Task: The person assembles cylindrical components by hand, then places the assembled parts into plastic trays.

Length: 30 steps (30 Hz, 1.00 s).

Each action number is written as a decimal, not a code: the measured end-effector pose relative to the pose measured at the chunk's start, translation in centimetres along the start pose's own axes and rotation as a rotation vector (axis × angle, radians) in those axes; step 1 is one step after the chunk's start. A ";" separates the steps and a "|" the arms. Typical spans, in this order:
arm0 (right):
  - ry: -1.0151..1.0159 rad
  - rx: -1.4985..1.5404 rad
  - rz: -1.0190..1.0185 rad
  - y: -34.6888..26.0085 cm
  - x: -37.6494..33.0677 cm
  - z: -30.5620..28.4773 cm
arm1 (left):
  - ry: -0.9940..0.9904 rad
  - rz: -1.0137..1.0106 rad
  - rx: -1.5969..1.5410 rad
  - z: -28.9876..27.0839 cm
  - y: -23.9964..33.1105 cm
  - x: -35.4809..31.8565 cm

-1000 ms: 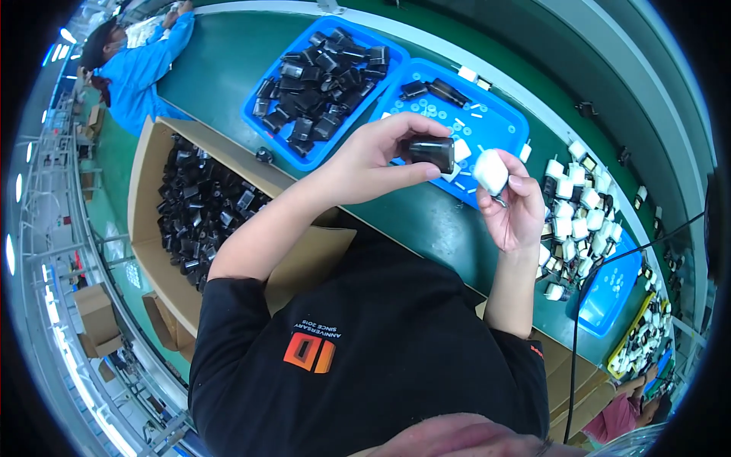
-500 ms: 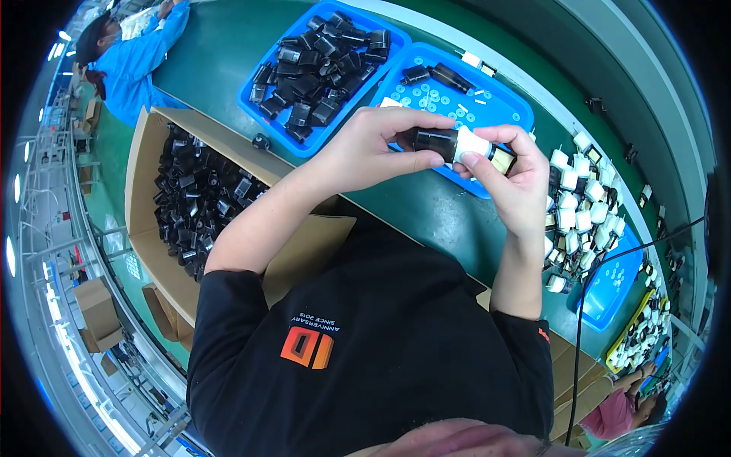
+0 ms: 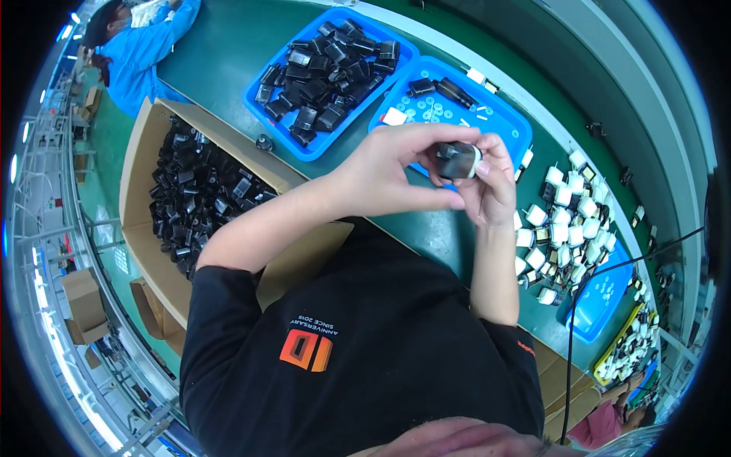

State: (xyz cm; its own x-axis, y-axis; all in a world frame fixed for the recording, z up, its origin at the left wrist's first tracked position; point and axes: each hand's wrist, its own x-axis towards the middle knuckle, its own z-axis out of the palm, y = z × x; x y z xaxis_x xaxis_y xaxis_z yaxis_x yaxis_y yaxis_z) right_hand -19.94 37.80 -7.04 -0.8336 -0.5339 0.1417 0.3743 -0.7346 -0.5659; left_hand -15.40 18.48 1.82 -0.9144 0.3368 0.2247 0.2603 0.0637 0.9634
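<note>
Hands (image 3: 449, 171) lower over green bench (image 3: 228, 46)

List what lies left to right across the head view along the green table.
cardboard box of black parts → blue tray of black parts → second blue tray → pile of white parts

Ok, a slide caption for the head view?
Both hands hold a small black part above the green table, blue trays behind.

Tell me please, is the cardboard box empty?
No, the cardboard box is heaped with small black parts.
</note>
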 end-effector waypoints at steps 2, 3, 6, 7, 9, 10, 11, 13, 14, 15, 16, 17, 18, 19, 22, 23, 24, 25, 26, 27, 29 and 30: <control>-0.060 0.118 -0.002 1.4 -0.6 -0.7 | -0.046 0.087 0.262 0.1 1.2 0.3; -0.063 0.136 0.040 1.5 -0.8 0.3 | -0.024 0.088 0.241 0.6 1.0 0.3; -0.110 0.520 0.077 2.8 -0.7 0.4 | 0.071 0.418 0.503 1.9 1.0 0.8; -0.100 0.505 0.092 2.6 -0.9 0.0 | 0.088 0.417 0.487 2.3 0.8 0.8; -0.098 0.495 0.085 2.9 -0.6 -0.4 | 0.132 0.486 0.533 2.2 0.3 0.9; -0.098 0.492 0.081 3.1 -0.4 -0.7 | 0.141 0.485 0.529 2.2 0.2 0.9; -0.100 0.492 0.078 3.3 -0.3 -0.8 | 0.148 0.498 0.524 2.2 0.2 0.9; -0.105 0.496 0.070 3.9 0.0 -1.2 | 0.162 0.506 0.521 2.1 0.1 0.9; -0.107 0.500 0.068 4.1 0.0 -1.4 | 0.165 0.515 0.523 2.1 -0.1 1.0; -0.108 0.504 0.066 4.3 -0.1 -1.4 | 0.167 0.523 0.525 2.2 -0.2 1.0; -0.107 0.505 0.075 4.5 -0.2 -1.4 | 0.174 0.517 0.526 2.3 -0.2 0.9; -0.105 0.498 0.077 4.6 -0.3 -1.4 | 0.169 0.521 0.530 2.3 -0.2 0.9; -0.102 0.491 0.077 4.6 -0.3 -1.3 | 0.164 0.525 0.534 2.3 -0.1 0.8; -0.102 0.483 0.078 4.5 -0.3 -1.3 | 0.172 0.520 0.535 2.3 -0.2 0.8; -0.102 0.460 0.074 4.2 -0.3 -0.8 | 0.135 0.509 0.561 2.1 0.1 0.7; -0.103 0.451 0.073 4.5 -0.4 -0.3 | 0.126 0.507 0.550 2.2 0.1 0.6; -0.103 0.443 0.071 4.7 -0.4 0.0 | 0.117 0.505 0.540 2.1 0.2 0.6; -0.099 0.436 0.051 4.3 -0.4 -0.4 | 0.103 0.508 0.536 2.1 0.2 0.7; -0.100 0.427 0.044 4.6 -0.6 0.3 | 0.079 0.452 0.494 1.8 0.4 0.7; -0.100 0.419 0.038 4.7 -0.2 0.4 | 0.055 0.396 0.452 1.5 0.5 0.7; -0.103 0.403 0.021 3.7 0.2 0.0 | 0.062 0.421 0.446 1.7 -0.1 0.7; -0.105 0.396 0.010 4.1 0.1 0.5 | 0.068 0.446 0.439 1.8 -0.3 0.7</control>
State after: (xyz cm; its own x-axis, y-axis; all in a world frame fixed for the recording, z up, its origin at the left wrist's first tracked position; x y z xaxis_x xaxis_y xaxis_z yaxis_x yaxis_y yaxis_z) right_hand -18.27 34.57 -8.94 -0.7906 -0.5668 0.2317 0.5269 -0.8225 -0.2144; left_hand -15.50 20.42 1.45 -0.7027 0.3600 0.6138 0.7108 0.3157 0.6286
